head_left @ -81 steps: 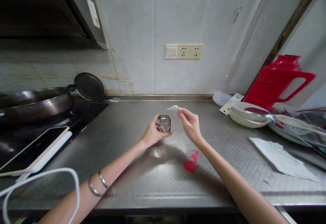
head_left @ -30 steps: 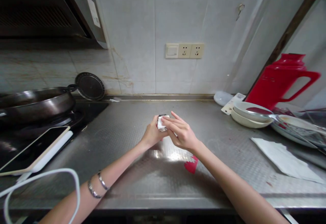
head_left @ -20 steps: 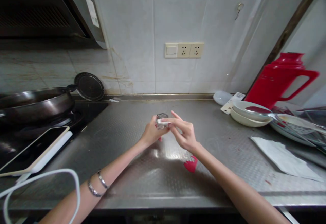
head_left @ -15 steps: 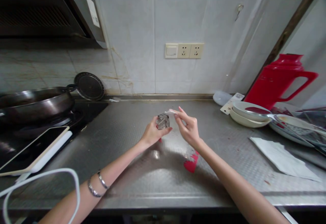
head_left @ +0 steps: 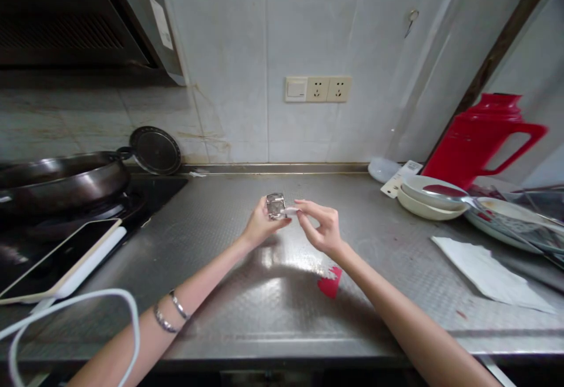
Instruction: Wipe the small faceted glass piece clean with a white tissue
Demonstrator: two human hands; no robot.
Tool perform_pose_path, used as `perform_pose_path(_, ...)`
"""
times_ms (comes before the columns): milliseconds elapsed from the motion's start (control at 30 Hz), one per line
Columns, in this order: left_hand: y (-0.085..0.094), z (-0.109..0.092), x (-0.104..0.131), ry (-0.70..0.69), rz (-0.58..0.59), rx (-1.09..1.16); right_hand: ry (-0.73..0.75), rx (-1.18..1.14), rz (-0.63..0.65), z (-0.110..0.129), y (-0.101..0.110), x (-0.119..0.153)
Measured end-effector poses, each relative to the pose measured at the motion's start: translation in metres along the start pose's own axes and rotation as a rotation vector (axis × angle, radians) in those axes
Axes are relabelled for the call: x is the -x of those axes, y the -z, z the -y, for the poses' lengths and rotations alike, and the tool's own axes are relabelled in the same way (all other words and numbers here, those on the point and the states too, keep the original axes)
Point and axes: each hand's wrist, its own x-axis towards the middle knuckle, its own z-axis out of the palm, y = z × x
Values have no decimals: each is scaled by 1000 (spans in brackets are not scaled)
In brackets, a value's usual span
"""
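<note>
My left hand (head_left: 259, 222) grips a small clear, faceted glass object (head_left: 275, 205) above the middle of the metal counter (head_left: 211, 246). To its right, my right hand (head_left: 324, 225) pinches a small white piece (head_left: 292, 211), perhaps tissue, whose left end meets the lower right side of the glass object. A torn red patch (head_left: 330, 283) lies flat on the counter below my right hand. Two silver bracelets (head_left: 170, 313) circle my left forearm.
At the left, a pan (head_left: 66, 181) sits on the stove near a phone (head_left: 57, 261) and white cable (head_left: 132, 316). On the right are a red jug (head_left: 476, 140), stacked bowls (head_left: 434, 202), a plate (head_left: 520, 222) and a white paper (head_left: 489, 272).
The glass object has turned and shifted slightly left in my left hand. My right hand has lowered the white piece from its top edge to its right side.
</note>
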Motion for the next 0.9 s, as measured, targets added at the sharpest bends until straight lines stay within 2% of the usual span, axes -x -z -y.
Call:
perform_pose_path(100,0,3,1,-79,19,5,-255,86,-73,-11,2,-5)
perform_pose_path(167,-1,6,4,-102,47,-72,-380,128,-42,-21,1,-7)
perform_pose_path(300,-6,12,11,-145,55,-275,-471,135,81,-31,-7,-5)
perform_pose_path(433,-8,12,13,-145,13,-357,-526,45,147,-23,-15,-1)
perform_pose_path(633,-2,8,8,-119,-39,-302,-466,2,125,-4,-20,3)
perform_pose_path(767,0,6,7,-111,-51,-238,-354,26,126,-5,-21,6)
perform_pose_path(900,-2,6,5,-93,-63,-105,-195,-20,73,-9,-22,10)
